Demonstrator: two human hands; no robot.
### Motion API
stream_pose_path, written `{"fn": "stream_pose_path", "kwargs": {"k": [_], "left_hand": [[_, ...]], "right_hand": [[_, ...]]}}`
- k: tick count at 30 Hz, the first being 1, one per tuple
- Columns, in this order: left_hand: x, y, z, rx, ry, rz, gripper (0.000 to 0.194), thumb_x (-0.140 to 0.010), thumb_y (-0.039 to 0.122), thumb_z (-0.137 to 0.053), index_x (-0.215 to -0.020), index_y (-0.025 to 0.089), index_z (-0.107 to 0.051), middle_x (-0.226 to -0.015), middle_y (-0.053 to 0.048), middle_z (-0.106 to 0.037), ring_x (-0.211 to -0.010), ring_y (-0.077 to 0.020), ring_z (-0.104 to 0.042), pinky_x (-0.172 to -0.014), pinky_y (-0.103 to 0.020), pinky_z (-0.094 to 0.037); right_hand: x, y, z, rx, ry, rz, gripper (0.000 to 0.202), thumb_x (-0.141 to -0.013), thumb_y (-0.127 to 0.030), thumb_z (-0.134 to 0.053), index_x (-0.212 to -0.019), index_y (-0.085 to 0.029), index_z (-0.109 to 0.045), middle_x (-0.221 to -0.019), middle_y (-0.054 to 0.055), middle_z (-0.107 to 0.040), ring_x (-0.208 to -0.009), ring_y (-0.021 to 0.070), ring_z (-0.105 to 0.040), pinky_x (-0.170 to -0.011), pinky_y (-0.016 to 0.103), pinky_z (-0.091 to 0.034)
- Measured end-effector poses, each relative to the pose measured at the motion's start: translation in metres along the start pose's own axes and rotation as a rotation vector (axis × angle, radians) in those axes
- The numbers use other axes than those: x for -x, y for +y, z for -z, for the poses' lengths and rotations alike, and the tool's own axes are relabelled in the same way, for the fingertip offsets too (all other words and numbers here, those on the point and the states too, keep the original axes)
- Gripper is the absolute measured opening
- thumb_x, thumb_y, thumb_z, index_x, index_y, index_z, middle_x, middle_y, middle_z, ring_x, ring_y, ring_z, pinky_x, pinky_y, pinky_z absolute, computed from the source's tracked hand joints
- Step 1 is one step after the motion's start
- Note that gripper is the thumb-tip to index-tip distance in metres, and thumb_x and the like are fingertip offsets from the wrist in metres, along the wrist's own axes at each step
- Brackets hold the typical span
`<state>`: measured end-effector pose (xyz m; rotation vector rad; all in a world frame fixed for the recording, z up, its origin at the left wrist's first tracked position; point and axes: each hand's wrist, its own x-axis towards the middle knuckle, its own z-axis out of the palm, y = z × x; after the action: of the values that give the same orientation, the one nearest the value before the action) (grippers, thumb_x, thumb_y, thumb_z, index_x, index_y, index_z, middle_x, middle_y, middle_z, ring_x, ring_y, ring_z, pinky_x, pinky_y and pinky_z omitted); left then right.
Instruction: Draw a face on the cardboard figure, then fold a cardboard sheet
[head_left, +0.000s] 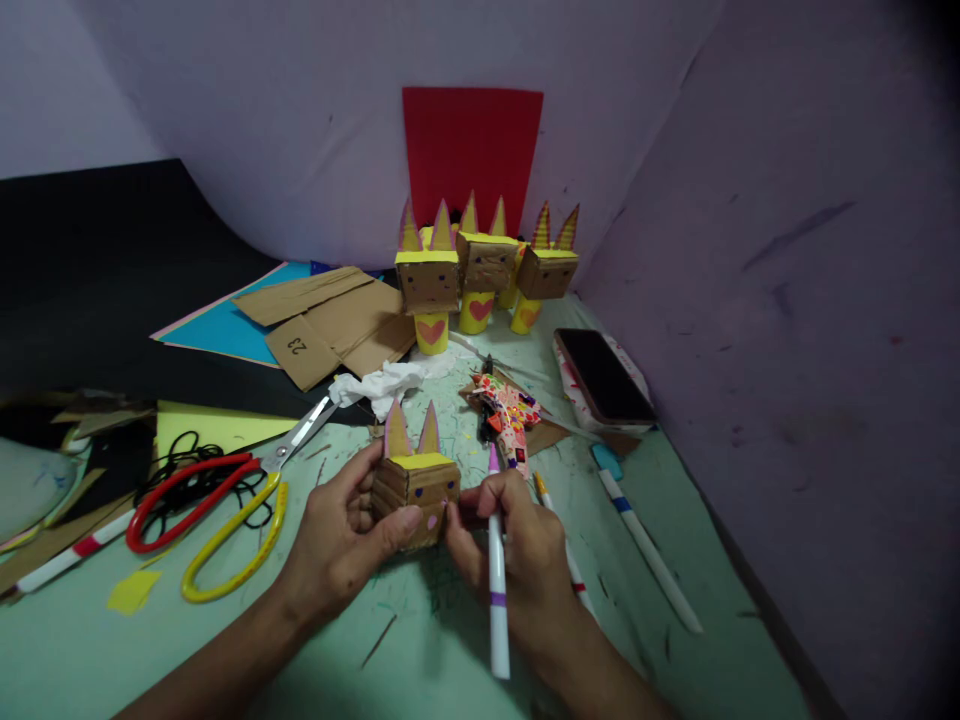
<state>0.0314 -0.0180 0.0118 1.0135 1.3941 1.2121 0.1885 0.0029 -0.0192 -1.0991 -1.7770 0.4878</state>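
A small cardboard box head has two pointed pink-edged ears, a yellow top, dark dot eyes and a pink spot on its front. My left hand is wrapped round its left side, thumb on the front. In my right hand a white marker with a purple band and pink-purple tip points up and away. The thumb and a finger of that hand touch the box's right edge; whether they pinch something small there is too fine to tell.
Red-and-yellow scissors lie left, near black cord. Finished-looking eared figures stand at the back before a red sheet. Cardboard pieces, a phone, another marker and patterned scraps lie around.
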Motion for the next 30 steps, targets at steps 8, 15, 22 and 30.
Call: {"fn": "stream_pose_path", "kwargs": {"k": [8,15,22,30], "left_hand": [[-0.0003,0.0025,0.0001,0.04,-0.003,-0.01,0.064,-0.066,0.039,-0.075,-0.122,0.014,-0.055,-0.105,-0.01,-0.072,-0.091,-0.0283,-0.069,-0.076,-0.031,-0.056],[-0.0011,-0.0001,0.0026,-0.002,-0.008,-0.029,0.069,-0.068,0.041,-0.074,-0.125,0.011,-0.05,-0.101,-0.011,-0.071,-0.089,-0.0266,-0.069,-0.072,-0.029,-0.057],[0.0021,0.0016,0.0019,-0.082,0.014,-0.063,0.069,-0.066,0.04,-0.075,-0.124,0.011,-0.051,-0.102,-0.011,-0.072,-0.088,-0.027,-0.07,-0.07,-0.028,-0.058],[-0.0015,0.0067,0.0012,0.161,0.021,0.059,0.07,-0.062,0.038,-0.078,-0.122,0.01,-0.054,-0.098,-0.011,-0.074,-0.088,-0.0283,-0.07,-0.073,-0.029,-0.057]], "right_hand": [[-0.0003,0.0039,-0.0012,-0.004,0.077,0.044,0.019,-0.075,-0.013,-0.051,-0.077,-0.025,-0.037,-0.06,-0.005,-0.061,-0.044,0.0107,-0.059,-0.045,0.018,-0.044],[-0.0035,-0.0046,0.0037,-0.08,-0.034,-0.009,0.022,-0.078,-0.017,-0.058,-0.079,-0.025,-0.037,-0.069,0.002,-0.069,-0.05,0.0133,-0.064,-0.045,0.019,-0.046],[-0.0022,-0.0007,0.0037,-0.091,-0.047,-0.01,0.023,-0.079,-0.017,-0.056,-0.078,-0.025,-0.035,-0.062,-0.002,-0.063,-0.043,0.0104,-0.058,-0.042,0.017,-0.042],[-0.0048,0.0001,0.0011,-0.034,0.034,0.065,0.021,-0.075,-0.01,-0.049,-0.077,-0.025,-0.034,-0.059,-0.005,-0.059,-0.043,0.008,-0.056,-0.044,0.015,-0.041]]}}
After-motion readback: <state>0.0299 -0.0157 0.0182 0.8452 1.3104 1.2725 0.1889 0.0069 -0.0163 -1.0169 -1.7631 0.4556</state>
